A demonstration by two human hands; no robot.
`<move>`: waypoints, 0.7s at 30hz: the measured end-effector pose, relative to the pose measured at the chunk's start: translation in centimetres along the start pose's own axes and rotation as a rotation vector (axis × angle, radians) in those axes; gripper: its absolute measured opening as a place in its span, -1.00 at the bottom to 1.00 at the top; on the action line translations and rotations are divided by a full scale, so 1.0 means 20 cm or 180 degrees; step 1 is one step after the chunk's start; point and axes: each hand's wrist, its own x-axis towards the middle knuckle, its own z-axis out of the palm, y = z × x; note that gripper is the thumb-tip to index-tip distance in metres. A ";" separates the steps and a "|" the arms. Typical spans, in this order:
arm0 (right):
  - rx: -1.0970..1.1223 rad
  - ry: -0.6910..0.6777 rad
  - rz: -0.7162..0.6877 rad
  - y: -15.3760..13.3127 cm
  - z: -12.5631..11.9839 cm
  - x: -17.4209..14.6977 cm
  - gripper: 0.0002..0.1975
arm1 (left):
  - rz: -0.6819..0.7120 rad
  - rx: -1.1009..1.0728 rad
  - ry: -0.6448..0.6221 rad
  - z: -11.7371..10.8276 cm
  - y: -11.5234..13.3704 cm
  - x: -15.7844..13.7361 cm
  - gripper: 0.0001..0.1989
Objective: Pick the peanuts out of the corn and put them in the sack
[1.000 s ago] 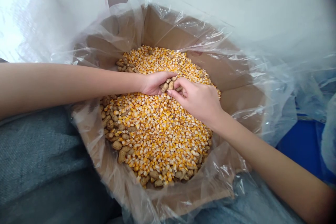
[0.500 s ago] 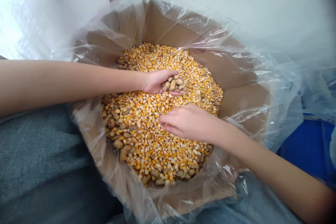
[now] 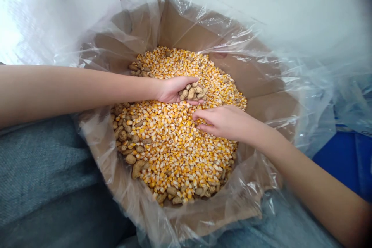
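My left hand [image 3: 169,89] lies palm up over the corn, cupped around several unshelled peanuts [image 3: 192,93]. Just below it, my right hand [image 3: 223,122] hovers palm down close to the yellow and white corn kernels [image 3: 174,145]. A gap shows between its thumb and fingers, with nothing visible in it. The kernels fill the bottom of a cardboard box [image 3: 186,27] lined with clear plastic. Other peanuts [image 3: 138,168] lie along the left and near edges of the corn, some partly buried.
The clear plastic liner [image 3: 250,190] folds loosely over the box rim. My jeans [image 3: 49,170] flank the box at the near side. A white woven sack [image 3: 64,11] stands at upper left, a pale wall [image 3: 290,11] behind. Something blue [image 3: 337,162] is at the right.
My right hand has moved right and slightly away from me, and its thumb and fingers have parted. My left hand stays in place with the peanuts.
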 end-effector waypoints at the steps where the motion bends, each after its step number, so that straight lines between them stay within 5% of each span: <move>1: -0.0039 -0.0007 0.0012 0.00 0.00 0.00 -0.81 | -0.0004 -0.0003 0.0021 0.00 0.00 0.00 -0.61; 6: -0.0216 0.0200 0.0177 -0.01 -0.01 0.00 -0.81 | 0.0000 -0.0008 0.0032 0.00 0.00 0.00 -0.62; 14: -0.0168 -0.0022 -0.0446 -0.12 -0.01 -0.02 -0.90 | -0.0010 -0.0008 0.0001 0.00 0.00 0.00 -0.60; 21: -0.0277 0.0311 -0.0050 -0.10 -0.02 -0.02 -0.85 | 0.0005 0.0003 0.0012 0.00 0.00 0.00 -0.63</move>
